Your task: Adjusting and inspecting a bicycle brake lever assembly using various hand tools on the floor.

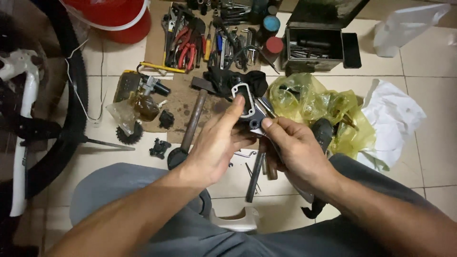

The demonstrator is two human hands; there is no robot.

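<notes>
1. A pale tiled floor [423,157] is seen from above, with the seated person's grey-trousered legs [119,190] at the lower edge.
2. A black bicycle wheel with a white frame tube [24,123] is seen at the far left.
3. A red plastic bucket [116,19] is placed at the top left, beside a flat sheet of brown cardboard [181,102] on which many things are laid.
4. An open dark green metal toolbox [314,47] is set at the top right; a crumpled yellow plastic bag [304,97] and a white plastic bag [395,119] lie below it.
5. A heap of mixed hand tools with red-handled pliers [185,50] is spread across the top of the cardboard.
6. A hammer with a brown wooden handle [194,119] is laid on the cardboard, just left of the hands.
7. The left hand [216,145] is closed on the small grey and black metal part with an oval white-rimmed opening [247,107], its thumb pressed along the part's side.
8. The right hand [295,147] is clamped on the same part from the lower right, thumb tip touching it. The part is held between both hands above the floor, in front of the knees.
9. A small black toothed sprocket [129,135] lies near the wheel.
</notes>
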